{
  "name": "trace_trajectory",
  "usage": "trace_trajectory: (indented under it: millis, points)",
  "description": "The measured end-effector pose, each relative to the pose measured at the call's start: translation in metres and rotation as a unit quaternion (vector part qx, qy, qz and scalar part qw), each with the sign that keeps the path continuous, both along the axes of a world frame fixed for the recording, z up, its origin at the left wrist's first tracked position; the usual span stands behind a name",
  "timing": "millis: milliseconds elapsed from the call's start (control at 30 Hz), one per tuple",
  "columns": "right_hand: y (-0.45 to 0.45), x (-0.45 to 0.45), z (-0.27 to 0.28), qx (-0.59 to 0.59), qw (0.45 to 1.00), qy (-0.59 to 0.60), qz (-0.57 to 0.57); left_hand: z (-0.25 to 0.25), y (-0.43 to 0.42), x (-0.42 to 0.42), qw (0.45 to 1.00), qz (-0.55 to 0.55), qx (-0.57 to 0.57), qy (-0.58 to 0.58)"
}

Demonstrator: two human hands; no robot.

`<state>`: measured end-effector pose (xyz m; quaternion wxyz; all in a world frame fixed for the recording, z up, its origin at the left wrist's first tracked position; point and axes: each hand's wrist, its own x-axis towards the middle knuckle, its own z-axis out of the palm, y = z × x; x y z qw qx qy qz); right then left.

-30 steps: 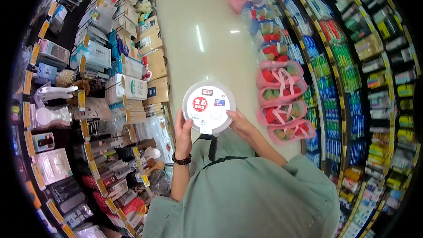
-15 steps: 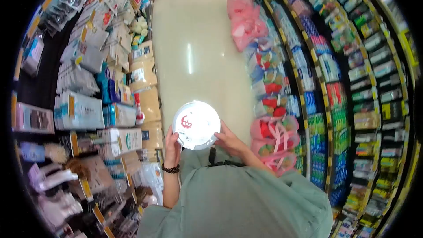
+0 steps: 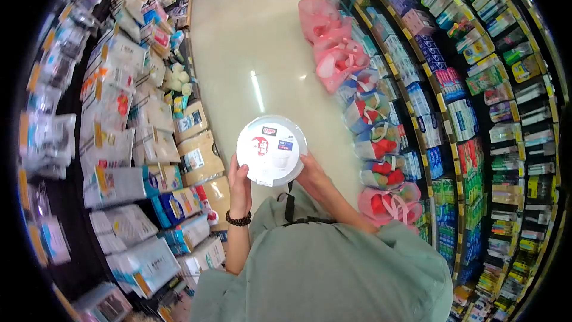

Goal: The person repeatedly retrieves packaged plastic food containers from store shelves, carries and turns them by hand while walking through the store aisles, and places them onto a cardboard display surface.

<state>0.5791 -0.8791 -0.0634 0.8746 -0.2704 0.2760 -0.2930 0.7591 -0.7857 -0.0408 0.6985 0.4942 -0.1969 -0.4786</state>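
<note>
A round white tub-like container (image 3: 257, 170), with a printed label on the face toward me, is held between my two hands in front of my waist. Red and dark print and a small picture of a white tub show on the label. My left hand (image 3: 239, 186) grips the rim from the left, thumb on the edge, a dark bead bracelet round the wrist. On the opposite side my right hand (image 3: 313, 180) clasps the rim, its fingers mostly hidden beneath. The container's underside is out of sight.
Packed shelves (image 3: 173, 125) of hanging packets and wooden boards line the aisle's left. Along the right stand shelves (image 3: 444, 125) of small boxes, with pink bags (image 3: 339, 62) and bags of red items (image 3: 381, 143) hanging at their edge. Pale shiny floor (image 3: 238, 42) runs between.
The container and both hands sit slightly higher and further right in view. More of its label print is readable now. The shelves have shifted in view as the camera moved.
</note>
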Motion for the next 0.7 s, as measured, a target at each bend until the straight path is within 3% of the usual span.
trace_trajectory:
  millis: [167, 267, 500, 700]
  points:
    - [-0.137, 0.065, -0.01, 0.04, 0.994, 0.06, 0.076, -0.018, -0.114, 0.05, 0.996, 0.057, 0.03, 0.055]
    - [-0.225, 0.114, -0.004, 0.04, 0.993, 0.058, 0.097, 0.002, -0.195, 0.093, 0.995, 0.067, 0.035, 0.057]
    - [-0.382, 0.205, 0.022, 0.017, 0.998, 0.044, 0.036, 0.007, -0.364, 0.178, 0.995, 0.08, 0.014, 0.06]
    - [-0.489, 0.254, 0.024, 0.037, 0.99, 0.129, 0.047, -0.02, -0.469, 0.239, 0.993, 0.046, 0.043, 0.098]
